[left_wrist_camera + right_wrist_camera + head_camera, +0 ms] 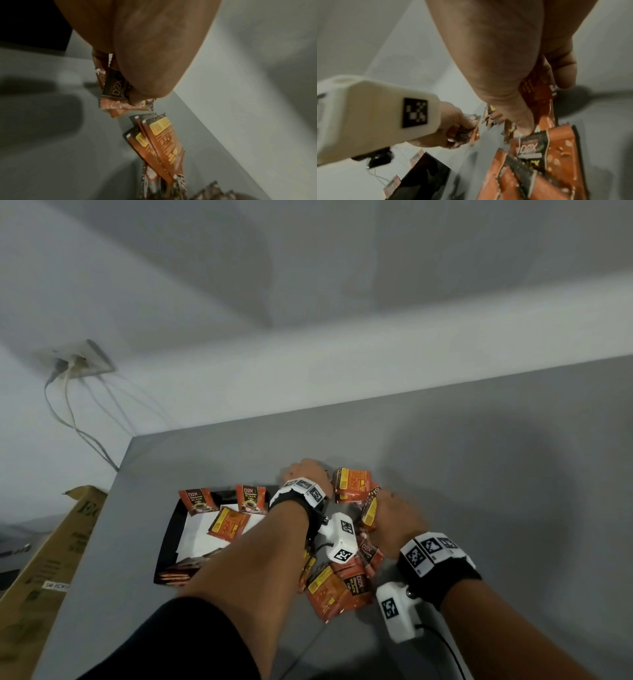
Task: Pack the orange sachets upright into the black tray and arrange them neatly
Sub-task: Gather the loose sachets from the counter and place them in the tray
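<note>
The black tray (168, 535) sits on the grey table at the left, lined with white paper. Two orange sachets (251, 499) stand against its far wall, and another (227, 523) leans in its middle. More lie at its near end. My left hand (305, 474) reaches past the tray's right corner and grips a small bunch of sachets (115, 88). My right hand (390, 508) pinches an upright sachet (536, 89) between thumb and fingers. A loose pile of sachets (339, 587) lies between my wrists, and several more (352, 484) lie beyond it.
A cardboard box (51, 559) stands off the table's left edge. A wall socket (78, 361) with hanging cables is at the far left. The wall runs close behind the table. Bare grey tabletop (513, 491) spreads to the right.
</note>
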Tool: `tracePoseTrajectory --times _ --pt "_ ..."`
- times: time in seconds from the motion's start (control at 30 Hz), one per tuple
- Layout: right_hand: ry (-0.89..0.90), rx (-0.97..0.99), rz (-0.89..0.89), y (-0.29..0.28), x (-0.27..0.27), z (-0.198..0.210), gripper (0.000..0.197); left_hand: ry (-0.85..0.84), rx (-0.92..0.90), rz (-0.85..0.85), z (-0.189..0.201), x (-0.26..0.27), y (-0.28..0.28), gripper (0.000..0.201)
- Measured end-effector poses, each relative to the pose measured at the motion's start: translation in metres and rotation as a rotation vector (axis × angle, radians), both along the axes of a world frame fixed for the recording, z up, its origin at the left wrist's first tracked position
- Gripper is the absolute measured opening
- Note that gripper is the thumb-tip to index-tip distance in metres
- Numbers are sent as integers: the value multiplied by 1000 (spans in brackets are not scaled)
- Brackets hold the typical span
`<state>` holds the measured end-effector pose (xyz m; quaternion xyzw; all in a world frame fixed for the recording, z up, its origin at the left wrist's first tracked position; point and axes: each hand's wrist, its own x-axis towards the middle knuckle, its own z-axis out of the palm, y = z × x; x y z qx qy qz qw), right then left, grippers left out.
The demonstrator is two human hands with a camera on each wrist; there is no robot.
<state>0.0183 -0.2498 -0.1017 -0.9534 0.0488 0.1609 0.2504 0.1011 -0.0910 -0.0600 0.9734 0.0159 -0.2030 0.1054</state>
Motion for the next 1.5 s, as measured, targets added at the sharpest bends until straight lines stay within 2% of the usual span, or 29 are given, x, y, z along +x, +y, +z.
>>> tracePoseTrajectory --times 0.07,0.17,0.23,0.37,0.5,0.57,0.63,0.7,0.77,0.9,0.97,1.27,1.43,1.5 --pt "-35 1 1 1 -3 4 38 8 -34 -34 17 -6 -1 24" --pt "-79 -44 23 2 -10 4 47 107 -65 -166 41 -26 6 2" --pt "-68 -38 5 2 -13 1 46 151 -4 -256 46 -46 16 5" --pt "-81 16 -12 1 -13 7 46 226 184 -461 33 -87 38 13" --pt "-87 225 25 8 -17 26 54 177 336 -629 12 -115 42 17" --pt "-65 258 140 16 -30 39 50 128 325 -625 7 -124 41 27" --pt "7 278 248 29 -47 41 44 101 285 -596 5 -130 41 27" --pt "22 265 311 42 -63 29 39 74 257 -583 3 -132 45 26" --pt "41 215 339 51 -75 11 43 83 233 -579 3 -134 48 27" --pt "-19 -55 298 63 -93 -9 62 71 277 -539 2 -135 49 30" --pt "-77 -111 310 64 -96 -15 64 72 283 -520 -1 -136 49 31" --pt "-194 -65 309 55 -94 -22 60 44 234 -512 -3 -140 56 39" --pt "-226 -135 383 60 -95 -27 63 57 189 -483 -6 -143 57 41" --pt "-252 -131 378 62 -96 -27 57 50 199 -489 -6 -144 58 43"
